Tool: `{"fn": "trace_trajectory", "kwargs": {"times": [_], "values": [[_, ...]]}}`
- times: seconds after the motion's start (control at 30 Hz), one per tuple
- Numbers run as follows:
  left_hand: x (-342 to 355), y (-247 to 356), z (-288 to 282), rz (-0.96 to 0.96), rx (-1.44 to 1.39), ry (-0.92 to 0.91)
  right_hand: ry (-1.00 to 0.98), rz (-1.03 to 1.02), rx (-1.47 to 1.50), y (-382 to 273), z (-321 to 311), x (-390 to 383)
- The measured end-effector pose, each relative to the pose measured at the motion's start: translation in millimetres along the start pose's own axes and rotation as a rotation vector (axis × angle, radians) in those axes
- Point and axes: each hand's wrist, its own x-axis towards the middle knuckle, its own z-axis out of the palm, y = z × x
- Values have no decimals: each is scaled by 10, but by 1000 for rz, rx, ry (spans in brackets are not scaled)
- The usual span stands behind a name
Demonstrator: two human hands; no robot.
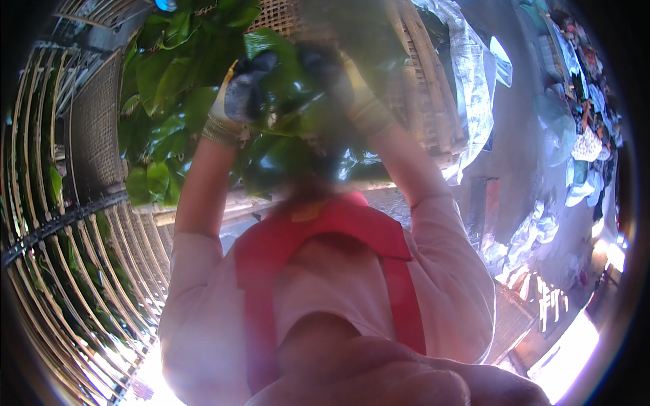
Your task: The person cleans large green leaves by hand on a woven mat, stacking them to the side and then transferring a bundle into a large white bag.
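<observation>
Up among the green leaves [177, 88], keep your gloved left hand [245, 91] clamped on its cluster; right hand [332, 71] blurred, grip indeterminate, so steady it first.

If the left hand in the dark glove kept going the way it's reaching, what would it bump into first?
The left hand is already in among the green leaves; going on, it would likely meet more leaves first, then perhaps the woven bamboo frame behind them. Depth is hard to judge here.
</observation>
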Motion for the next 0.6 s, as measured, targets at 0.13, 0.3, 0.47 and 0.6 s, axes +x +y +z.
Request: {"fn": "trace_trajectory", "kwargs": {"times": [0.13, 0.3, 0.47, 0.6], "values": [[283, 237, -156, 296, 1384, 336, 175, -42, 173, -15, 95, 448], [824, 435, -629, 354, 576, 745, 167, -111, -1539, 190, -287, 987], [804, 228, -403, 357, 473, 826, 259, 195, -1865, -84, -863, 716], [503, 76, -521, 457, 1882, 765, 165, 262, -1918, -109, -1170, 558]]}}
